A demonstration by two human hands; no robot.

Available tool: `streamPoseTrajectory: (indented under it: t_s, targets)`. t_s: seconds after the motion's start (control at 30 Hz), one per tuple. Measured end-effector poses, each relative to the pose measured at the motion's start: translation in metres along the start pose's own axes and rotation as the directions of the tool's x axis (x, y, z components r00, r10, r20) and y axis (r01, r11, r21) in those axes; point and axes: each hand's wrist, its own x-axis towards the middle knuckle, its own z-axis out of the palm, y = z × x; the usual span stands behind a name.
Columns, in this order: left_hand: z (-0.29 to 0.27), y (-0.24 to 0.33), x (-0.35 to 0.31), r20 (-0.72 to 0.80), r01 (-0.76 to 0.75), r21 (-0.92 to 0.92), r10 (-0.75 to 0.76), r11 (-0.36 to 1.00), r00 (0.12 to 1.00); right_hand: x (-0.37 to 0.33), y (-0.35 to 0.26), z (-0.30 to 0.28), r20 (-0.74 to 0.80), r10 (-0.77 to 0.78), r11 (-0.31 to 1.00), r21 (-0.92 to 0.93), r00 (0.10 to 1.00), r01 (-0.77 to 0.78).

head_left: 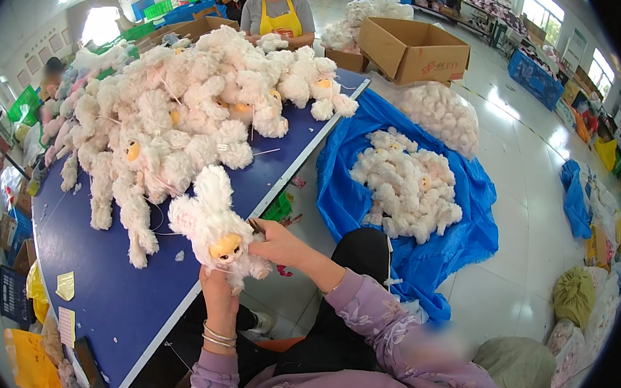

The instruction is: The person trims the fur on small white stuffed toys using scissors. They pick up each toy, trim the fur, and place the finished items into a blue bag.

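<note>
A white plush toy [212, 218] with long ears and a yellowish face is held upright over the table's near edge. My left hand [220, 291] is closed around its lower part from below. At the toy's right side, my right hand [283, 246] is closed, with a small dark tool [256, 227] showing by its fingertips against the fur; its exact kind is hidden. Just beyond, a big heap of similar white plush toys [168, 110] covers much of the blue table [142, 307]. Loose threads trail from several of them.
On the floor at right lies a blue sheet [465, 246] bearing more white plush toys [410, 184]. Behind it are a stuffed clear bag [441, 118] and an open cardboard box [416, 49]. A person in a yellow apron [281, 25] sits across the table.
</note>
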Motion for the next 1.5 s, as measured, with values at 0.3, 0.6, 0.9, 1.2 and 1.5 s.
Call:
streamPoseTrajectory:
  t_s: [0.3, 0.6, 0.9, 1.2, 1.5]
  targets:
    - [0.003, 0.003, 0.0, 0.035, 0.244, -0.127, -0.242, 0.961, 0.97, 0.005, 0.01, -0.001, -0.105, 0.108, 0.99, -0.08, 0.989, -0.117]
    - [0.004, 0.009, 0.003, 0.151, 0.306, -0.045, -0.297, 0.951, 0.943, 0.002, -0.005, -0.009, -0.069, 0.068, 0.997, -0.038, 0.995, -0.071]
    - [0.017, 0.006, -0.005, 0.176, 0.149, -0.028, -0.142, 0.988, 0.974, 0.002, -0.01, -0.007, -0.079, 0.029, 0.989, 0.149, 0.996, -0.017]
    - [0.003, 0.004, 0.004, 0.262, 0.337, -0.164, -0.288, 0.927, 0.921, 0.005, -0.005, -0.013, -0.086, -0.042, 0.998, 0.045, 0.995, 0.046]
    - [0.018, 0.005, -0.007, 0.169, 0.225, -0.073, -0.21, 0.972, 0.963, 0.004, -0.01, -0.016, -0.046, 0.137, 0.989, 0.064, 0.989, -0.134]
